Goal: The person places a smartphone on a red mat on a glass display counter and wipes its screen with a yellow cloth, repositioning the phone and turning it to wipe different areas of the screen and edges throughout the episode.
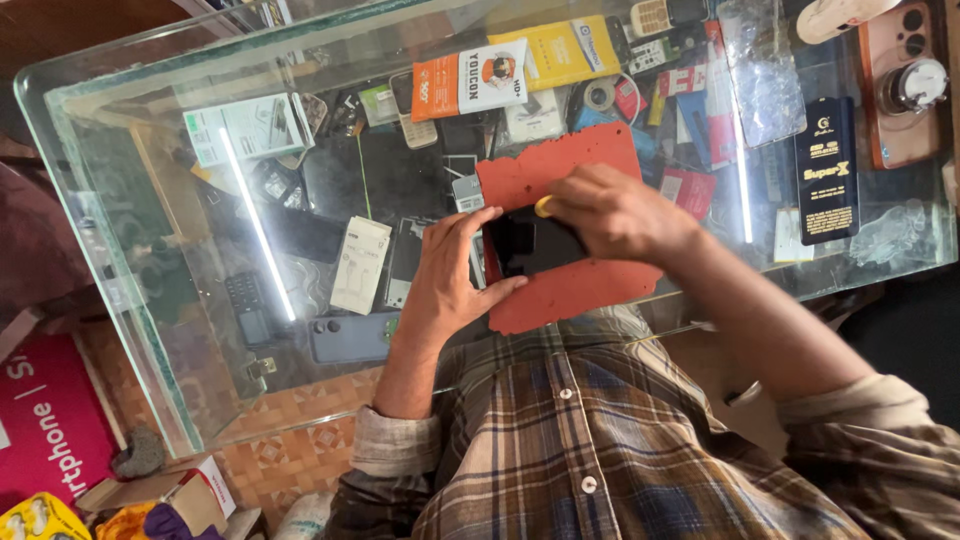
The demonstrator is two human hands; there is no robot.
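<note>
A black phone (530,243) lies on a red mat (560,175) on top of a glass counter. My left hand (450,275) steadies the phone's left edge, with fingers along its top and thumb under it. My right hand (615,212) rests over the phone's right end and pinches a small yellow tool (543,206) against the phone's upper edge.
The glass counter (120,210) holds several phones, boxes and parts inside. On top at the right lie a dark flat package (827,170), clear film (762,65) and a copper-coloured phone back (900,85). A red box (45,425) sits on the floor at left.
</note>
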